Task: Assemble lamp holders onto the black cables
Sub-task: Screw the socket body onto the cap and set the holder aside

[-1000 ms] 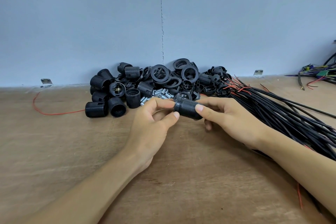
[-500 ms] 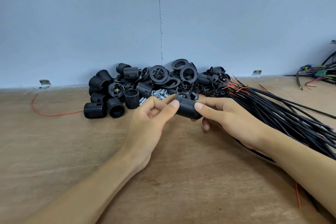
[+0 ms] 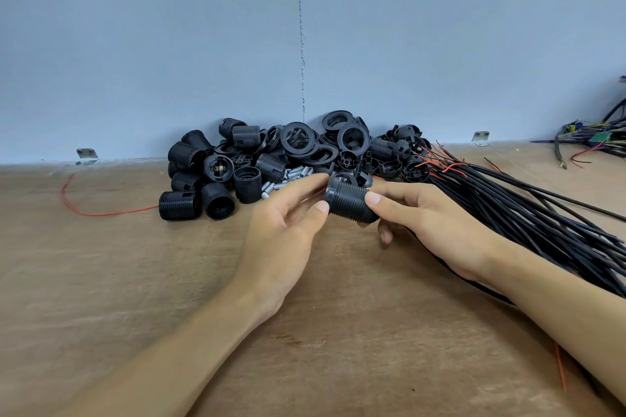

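Note:
A black threaded lamp holder (image 3: 349,201) is held above the wooden table between both hands. My right hand (image 3: 430,223) grips its threaded body from the right, thumb on top. My left hand (image 3: 288,230) pinches its collar end with thumb and forefinger. A black cable runs from under my right hand back along my forearm. A pile of black lamp holder parts (image 3: 288,159) lies by the wall behind my hands. The bundle of black cables (image 3: 528,213) with red wire ends fans out to the right.
Small silver screws (image 3: 288,178) lie among the pile. A loose red wire (image 3: 88,210) curls on the table at left. Tangled coloured wires (image 3: 596,142) sit at the far right by the wall. Metal brackets (image 3: 86,156) fix the table to the blue wall.
My left fingers have shifted round the holder's collar end and the holder has tilted slightly. My right hand keeps its grip in the same place.

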